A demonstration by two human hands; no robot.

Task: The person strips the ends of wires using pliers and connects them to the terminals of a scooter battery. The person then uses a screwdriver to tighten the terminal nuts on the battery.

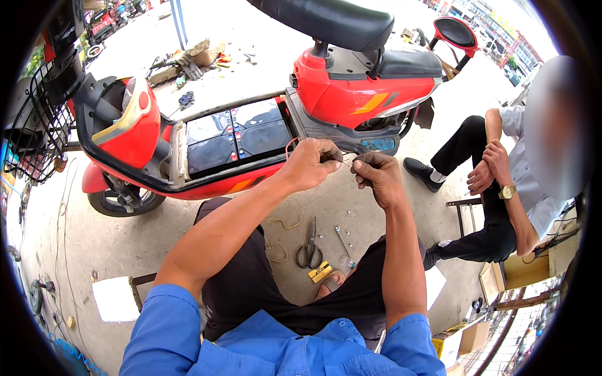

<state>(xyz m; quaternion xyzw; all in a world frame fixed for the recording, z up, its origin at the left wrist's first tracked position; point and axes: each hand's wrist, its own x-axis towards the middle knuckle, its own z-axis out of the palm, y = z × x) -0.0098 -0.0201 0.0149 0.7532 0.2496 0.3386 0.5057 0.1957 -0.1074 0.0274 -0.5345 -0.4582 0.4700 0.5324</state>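
Note:
My left hand [313, 164] and my right hand [380, 178] face each other in front of a red electric scooter [367, 88]. Both are closed, with fingertips pinched. Between them runs a thin wire [345, 163], its ends hidden in my fingers. A pinkish-red wire [290, 145] loops up beside my left hand from the scooter's open footboard, but I cannot tell whether it is the same one. Several black batteries [262, 136] with red and blue terminals sit in that compartment, left of my hands.
Between my feet lie black-handled scissors [310, 249], a yellow packet [320, 272], a thin screwdriver-like tool [343, 241] and tan cord [285, 224]. To the right a person [501, 169] sits with arms crossed. Gloves [188, 66] and rubble [207, 53] lie behind the scooter.

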